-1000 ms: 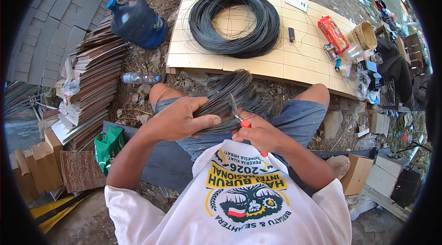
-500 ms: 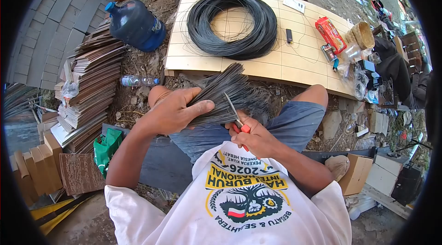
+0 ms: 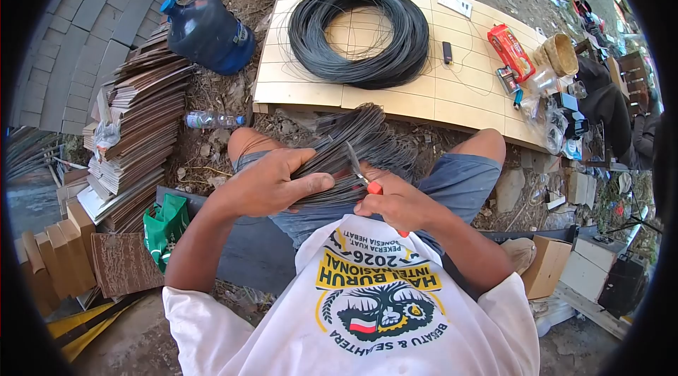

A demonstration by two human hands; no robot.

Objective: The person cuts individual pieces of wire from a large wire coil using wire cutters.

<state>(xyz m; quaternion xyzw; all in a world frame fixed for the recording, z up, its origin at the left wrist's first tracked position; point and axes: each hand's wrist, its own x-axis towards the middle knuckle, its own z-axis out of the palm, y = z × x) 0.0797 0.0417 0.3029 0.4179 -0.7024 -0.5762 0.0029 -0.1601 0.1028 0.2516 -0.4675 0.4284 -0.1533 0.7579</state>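
A thick bundle of cut dark wires (image 3: 332,164) lies over my lap, its far ends fanned out towards the table. My left hand (image 3: 272,182) is closed on the near left part of the bundle, thumb laid across the top of the wires. In my right hand (image 3: 399,203) are red-handled cutters (image 3: 373,186), their pointed metal jaws aimed up and to the left, overlapping the wires in this view. The right-hand fingertips are partly hidden behind the cutters and wires.
A large coil of dark wire (image 3: 311,58) rests on the tiled low table (image 3: 452,100). Also there are a red packet (image 3: 510,52) and a small black device (image 3: 447,52). To the left stand a blue water jug (image 3: 210,33), a plastic bottle (image 3: 212,120) and stacked tiles (image 3: 141,115).
My right hand has shifted slightly right, and the cutters have turned so their jaws show broader. The wire bundle's far ends are looser and spread further right. My left hand keeps its hold.
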